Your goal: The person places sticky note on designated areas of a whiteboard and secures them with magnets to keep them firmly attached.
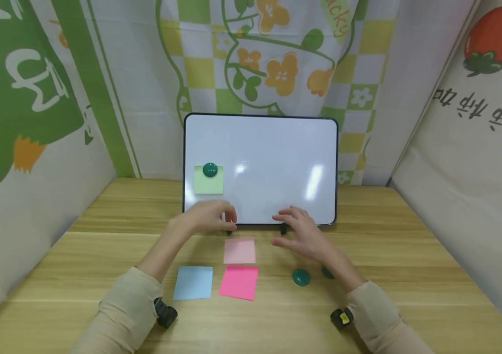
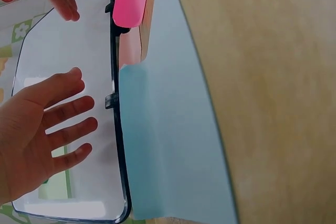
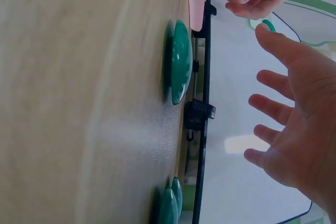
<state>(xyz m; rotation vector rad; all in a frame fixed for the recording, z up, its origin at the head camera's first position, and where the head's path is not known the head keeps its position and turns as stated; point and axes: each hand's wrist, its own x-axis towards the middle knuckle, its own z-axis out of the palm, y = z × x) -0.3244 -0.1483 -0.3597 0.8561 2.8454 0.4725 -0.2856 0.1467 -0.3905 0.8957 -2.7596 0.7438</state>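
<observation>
A whiteboard (image 1: pixel 262 162) with a dark frame stands upright on small black feet. On its left side, a green round magnet (image 1: pixel 210 169) sits on a pale green sticky note (image 1: pixel 208 185). My left hand (image 1: pixel 206 216) hovers before the board's lower left edge, fingers relaxed and holding nothing. Before the lower right part, my right hand (image 1: pixel 303 235) is spread, also holding nothing. Between and below the hands lie a light pink sticky note (image 1: pixel 239 251), a bright pink one (image 1: pixel 239 282) and a blue one (image 1: pixel 193 283). A green magnet (image 1: pixel 301 277) lies below my right hand.
More green magnets (image 3: pixel 168 207) lie on the wooden table (image 1: pixel 410 275), one partly hidden by my right forearm in the head view. Patterned cloth (image 1: pixel 144 98) hangs behind the board and along both sides. Each wrist wears a small black camera (image 1: pixel 165 313).
</observation>
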